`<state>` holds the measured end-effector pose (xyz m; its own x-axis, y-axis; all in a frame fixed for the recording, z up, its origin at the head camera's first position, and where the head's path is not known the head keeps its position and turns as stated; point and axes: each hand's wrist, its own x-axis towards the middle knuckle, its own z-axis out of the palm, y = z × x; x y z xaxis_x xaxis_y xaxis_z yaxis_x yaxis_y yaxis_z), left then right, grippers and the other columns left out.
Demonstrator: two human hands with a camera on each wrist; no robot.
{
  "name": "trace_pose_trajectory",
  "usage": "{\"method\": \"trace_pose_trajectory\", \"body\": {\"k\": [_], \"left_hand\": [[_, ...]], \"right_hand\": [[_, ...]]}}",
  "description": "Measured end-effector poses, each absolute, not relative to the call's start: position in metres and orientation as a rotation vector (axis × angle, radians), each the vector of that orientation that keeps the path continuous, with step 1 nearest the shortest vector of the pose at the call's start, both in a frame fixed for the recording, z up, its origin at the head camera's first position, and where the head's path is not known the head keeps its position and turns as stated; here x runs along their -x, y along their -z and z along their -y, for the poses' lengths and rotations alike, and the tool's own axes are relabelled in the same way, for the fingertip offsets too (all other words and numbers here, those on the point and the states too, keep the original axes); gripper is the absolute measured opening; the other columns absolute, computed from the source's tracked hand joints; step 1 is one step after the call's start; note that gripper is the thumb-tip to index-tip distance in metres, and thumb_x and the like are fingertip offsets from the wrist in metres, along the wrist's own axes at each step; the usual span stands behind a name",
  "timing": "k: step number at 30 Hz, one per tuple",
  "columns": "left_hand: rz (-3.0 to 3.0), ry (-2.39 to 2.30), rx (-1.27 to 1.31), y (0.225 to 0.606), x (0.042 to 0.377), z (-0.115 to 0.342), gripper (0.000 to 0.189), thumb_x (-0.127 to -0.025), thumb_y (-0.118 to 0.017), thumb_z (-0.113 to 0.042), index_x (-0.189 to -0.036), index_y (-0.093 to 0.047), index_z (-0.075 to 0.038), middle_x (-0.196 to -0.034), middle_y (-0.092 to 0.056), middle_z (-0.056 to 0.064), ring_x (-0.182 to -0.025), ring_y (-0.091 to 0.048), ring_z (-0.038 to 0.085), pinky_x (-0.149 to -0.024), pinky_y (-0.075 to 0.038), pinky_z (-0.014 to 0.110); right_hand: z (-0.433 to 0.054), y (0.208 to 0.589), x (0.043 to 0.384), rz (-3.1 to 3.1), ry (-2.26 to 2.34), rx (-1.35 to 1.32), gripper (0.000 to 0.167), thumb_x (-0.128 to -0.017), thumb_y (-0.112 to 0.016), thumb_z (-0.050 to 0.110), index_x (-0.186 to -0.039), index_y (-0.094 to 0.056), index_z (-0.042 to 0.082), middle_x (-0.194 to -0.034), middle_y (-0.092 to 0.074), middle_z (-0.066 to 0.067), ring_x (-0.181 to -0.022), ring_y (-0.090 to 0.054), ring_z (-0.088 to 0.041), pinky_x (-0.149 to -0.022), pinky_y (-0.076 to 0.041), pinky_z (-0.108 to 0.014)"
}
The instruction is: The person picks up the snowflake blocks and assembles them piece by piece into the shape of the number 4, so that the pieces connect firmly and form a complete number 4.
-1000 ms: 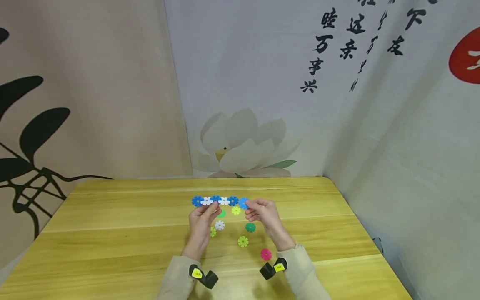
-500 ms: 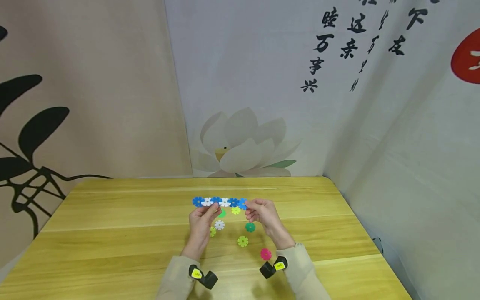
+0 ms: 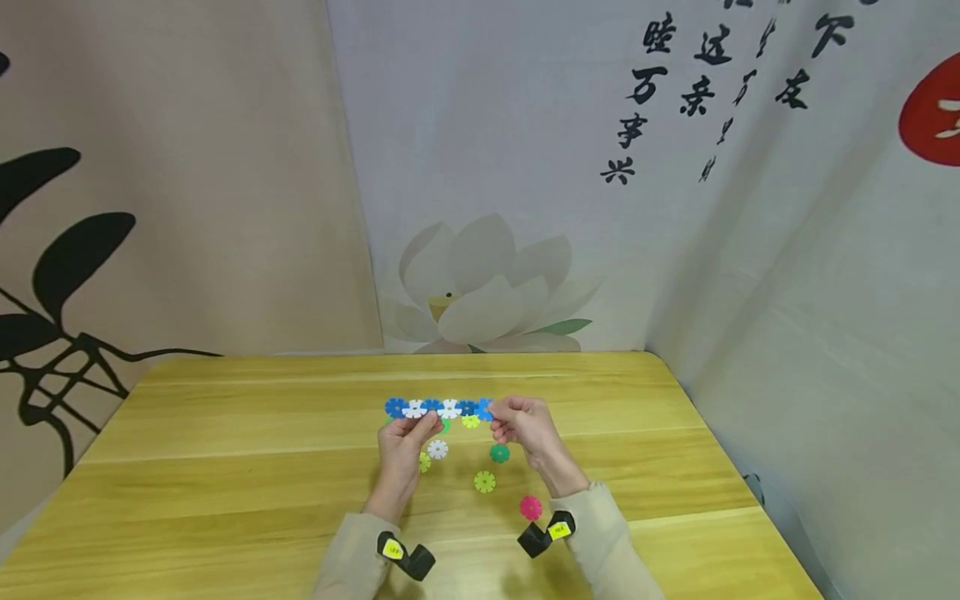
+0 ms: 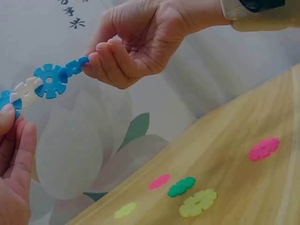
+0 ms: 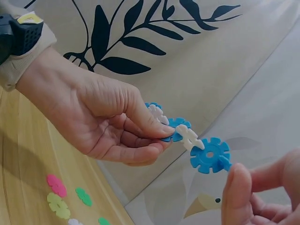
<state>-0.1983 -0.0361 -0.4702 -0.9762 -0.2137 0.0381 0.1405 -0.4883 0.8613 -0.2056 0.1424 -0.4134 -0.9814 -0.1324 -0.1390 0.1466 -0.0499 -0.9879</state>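
Chain [image 3: 450, 409], head view: above the table [image 3: 285, 467]; blue disc [image 3: 484, 407], apart a second ago, now meets its end.
Right hand [image 4: 143, 42], left wrist view: pinches that disc.
Left hand [image 5: 105, 110], right wrist view: pinches mid-chain; I judge it nearly one longer.

Behind the wooden table [image 3: 247, 492], pale backdrops [image 3: 232, 183] show black leaves [image 3: 82, 260], lettering [image 3: 660, 35], 1 lotus [image 3: 491, 292].

Place: a cloth-screened booth; whether in a home or office cannot be told
Hangings [image 3: 525, 125]: creased cloth behind and to the right, printed with a lotus [image 3: 487, 283], black leaves [image 3: 82, 254] and Chinese writing [image 3: 647, 83]
Table [image 3: 240, 450]: wood-grain top just beside the back hanging
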Motion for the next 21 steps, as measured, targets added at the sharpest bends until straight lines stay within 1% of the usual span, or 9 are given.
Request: {"method": "trace_pose_trajectory", "body": {"k": [2, 4, 8, 9, 13, 15, 16, 18, 21], "left_hand": [[1.469, 2.538, -0.111, 0.47, 0.1979, 0.0358, 0.009, -0.085, -0.064, 0.005, -0.084, -0.064, 0.014, -0.069, -0.067, 0.001, -0.065, -0.066, 0.01, -0.068, -0.057, 0.024], [1.462, 2.542, -0.115, 0.4706, 0.1977, 0.0352, 0.009, -0.085, -0.064, 0.005, -0.084, -0.064, 0.014, -0.069, -0.067, 0.001, -0.065, -0.066, 0.01, -0.068, -0.057, 0.024], [1.39, 2.574, -0.12, 0.4726, 0.1975, 0.0346, 0.006, -0.084, -0.064, 0.006, -0.079, -0.065, 0.01, -0.066, -0.067, 0.002, -0.063, -0.065, 0.011, -0.067, -0.057, 0.024], [1.373, 2.581, -0.115, 0.4732, 0.1975, 0.0346, 0.006, -0.084, -0.064, 0.007, -0.078, -0.066, 0.008, -0.066, -0.067, 0.002, -0.063, -0.066, 0.011, -0.067, -0.057, 0.024], [1.316, 2.603, -0.072, 0.4736, 0.1988, 0.0345, 0.013, -0.085, -0.063, 0.007, -0.073, -0.065, 0.001, -0.069, -0.067, 0.003, -0.066, -0.066, 0.013, -0.07, -0.057, 0.027], [1.317, 2.624, -0.051, 0.4737, 0.1995, 0.0349, 0.015, -0.086, -0.061, 0.007, -0.073, -0.064, -0.001, -0.072, -0.067, 0.004, -0.069, -0.067, 0.014, -0.074, -0.057, 0.028], [1.32, 2.633, -0.038, 0.4742, 0.2, 0.0347, 0.017, -0.086, -0.06, 0.009, -0.072, -0.063, -0.001, -0.071, -0.066, 0.004, -0.07, -0.067, 0.014, -0.075, -0.057, 0.029], [1.37, 2.64, -0.035, 0.4748, 0.2002, 0.0335, 0.014, -0.085, -0.059, 0.01, -0.073, -0.061, 0.002, -0.072, -0.066, 0.004, -0.071, -0.067, 0.015, -0.076, -0.056, 0.029], [1.47, 2.639, -0.031, 0.4752, 0.1996, 0.0298, 0.015, -0.083, -0.058, 0.011, -0.072, -0.061, 0.001, -0.071, -0.066, 0.003, -0.072, -0.068, 0.015, -0.078, -0.056, 0.029]], "right_hand": [[-0.142, 0.414, 0.2056, -2.029, 2.147, -0.019, 0.015, -0.088, -0.06, 0.003, -0.073, -0.059, 0.0, -0.058, -0.057, -0.001, -0.047, -0.053, -0.007, -0.046, -0.048, -0.016], [-0.1414, 0.4143, 0.2056, -2.039, 2.146, -0.024, 0.015, -0.088, -0.06, 0.003, -0.074, -0.06, 0.0, -0.058, -0.057, -0.001, -0.047, -0.052, -0.007, -0.045, -0.048, -0.016], [-0.1394, 0.4144, 0.206, -2.049, 2.136, -0.031, 0.015, -0.088, -0.059, 0.002, -0.074, -0.06, 0.001, -0.057, -0.057, -0.001, -0.046, -0.052, -0.007, -0.046, -0.048, -0.016], [-0.139, 0.4146, 0.2061, -2.046, 2.136, -0.038, 0.015, -0.089, -0.058, 0.002, -0.074, -0.059, 0.001, -0.057, -0.057, -0.001, -0.046, -0.052, -0.007, -0.046, -0.048, -0.016], [-0.1378, 0.416, 0.2067, -2.01, 2.156, -0.053, 0.015, -0.089, -0.059, 0.003, -0.074, -0.059, 0.002, -0.058, -0.056, -0.001, -0.046, -0.052, -0.007, -0.046, -0.048, -0.017], [-0.1378, 0.4171, 0.2067, -1.988, 2.169, -0.053, 0.014, -0.089, -0.059, 0.004, -0.075, -0.059, 0.002, -0.058, -0.056, -0.001, -0.047, -0.052, -0.007, -0.046, -0.047, -0.016], [-0.1377, 0.4177, 0.2065, -1.971, 2.176, -0.048, 0.014, -0.088, -0.06, 0.004, -0.074, -0.059, 0.003, -0.058, -0.057, -0.001, -0.047, -0.052, -0.007, -0.046, -0.047, -0.016], [-0.1363, 0.4185, 0.2055, -1.943, 2.188, -0.037, 0.013, -0.088, -0.059, 0.004, -0.075, -0.059, 0.002, -0.059, -0.057, -0.001, -0.048, -0.052, -0.007, -0.047, -0.047, -0.016], [-0.1331, 0.4202, 0.2039, -1.9, 2.202, -0.012, 0.014, -0.088, -0.06, 0.004, -0.075, -0.059, 0.003, -0.059, -0.057, 0.0, -0.048, -0.053, -0.006, -0.046, -0.047, -0.015]]}}
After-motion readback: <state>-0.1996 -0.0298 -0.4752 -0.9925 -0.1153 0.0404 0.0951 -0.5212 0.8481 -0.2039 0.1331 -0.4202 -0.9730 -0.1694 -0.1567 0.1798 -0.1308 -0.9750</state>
